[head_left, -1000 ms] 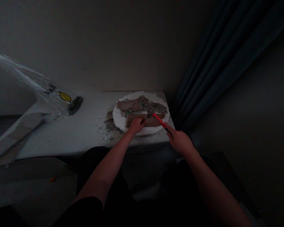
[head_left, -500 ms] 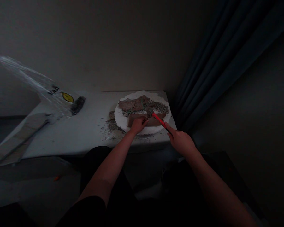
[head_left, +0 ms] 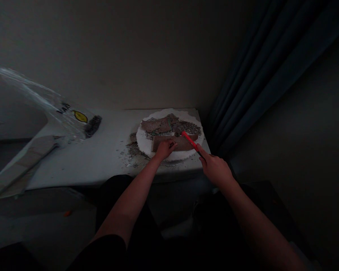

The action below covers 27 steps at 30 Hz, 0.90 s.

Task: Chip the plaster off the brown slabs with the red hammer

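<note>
My right hand (head_left: 214, 167) grips the red handle of a small hammer (head_left: 188, 138), whose dark head hangs just above a brown tile piece (head_left: 183, 143). My left hand (head_left: 164, 148) is closed on the near left end of that tile piece, pressing it down. The piece lies on a round white foam disc (head_left: 145, 145) at the right end of a white table (head_left: 101, 154). Behind it on the disc lie more broken brown tile pieces (head_left: 158, 125) and grey crumbs.
Grit and small fragments (head_left: 130, 152) are scattered left of the disc. A clear plastic bag (head_left: 59, 109) with a yellow label lies at the table's left. A long flat board (head_left: 19, 165) leans off the left edge. A dark curtain (head_left: 260, 67) hangs at right.
The hammer head has lifted slightly off the tile piece compared with half a second ago. My left hand stays on the piece.
</note>
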Available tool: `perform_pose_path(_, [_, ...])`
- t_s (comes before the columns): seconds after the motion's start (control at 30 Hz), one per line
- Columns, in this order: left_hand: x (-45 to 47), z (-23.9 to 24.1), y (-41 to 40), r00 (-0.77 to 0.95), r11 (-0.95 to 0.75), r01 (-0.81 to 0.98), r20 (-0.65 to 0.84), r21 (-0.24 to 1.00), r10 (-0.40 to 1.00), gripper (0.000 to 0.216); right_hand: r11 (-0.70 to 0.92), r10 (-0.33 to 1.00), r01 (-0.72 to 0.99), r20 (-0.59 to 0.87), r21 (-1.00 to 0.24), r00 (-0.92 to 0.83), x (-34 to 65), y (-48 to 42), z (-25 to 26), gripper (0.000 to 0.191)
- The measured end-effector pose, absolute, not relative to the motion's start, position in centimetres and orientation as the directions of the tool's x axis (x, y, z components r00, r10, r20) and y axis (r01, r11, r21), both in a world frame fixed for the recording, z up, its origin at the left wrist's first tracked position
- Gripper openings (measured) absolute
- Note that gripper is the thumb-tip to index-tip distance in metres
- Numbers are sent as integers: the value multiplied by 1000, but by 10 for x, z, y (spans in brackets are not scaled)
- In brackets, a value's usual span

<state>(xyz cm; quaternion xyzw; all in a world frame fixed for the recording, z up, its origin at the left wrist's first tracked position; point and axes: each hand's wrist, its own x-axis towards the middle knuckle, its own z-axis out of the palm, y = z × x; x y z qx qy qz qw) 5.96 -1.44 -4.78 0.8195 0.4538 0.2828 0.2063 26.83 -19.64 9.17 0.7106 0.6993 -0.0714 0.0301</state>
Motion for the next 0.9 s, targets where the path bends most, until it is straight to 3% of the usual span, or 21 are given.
perform_pose_path(0.73, [63,-46,-14,429,-482,646,241,592,871,29,24,981,1000,-191,20,-20,262,-195,90,67])
perform_pose_path(0.9, [62,-45,-14,432,-481,643,236,596,871,29,10,990,1000,-141,16,-8,261,-196,90,64])
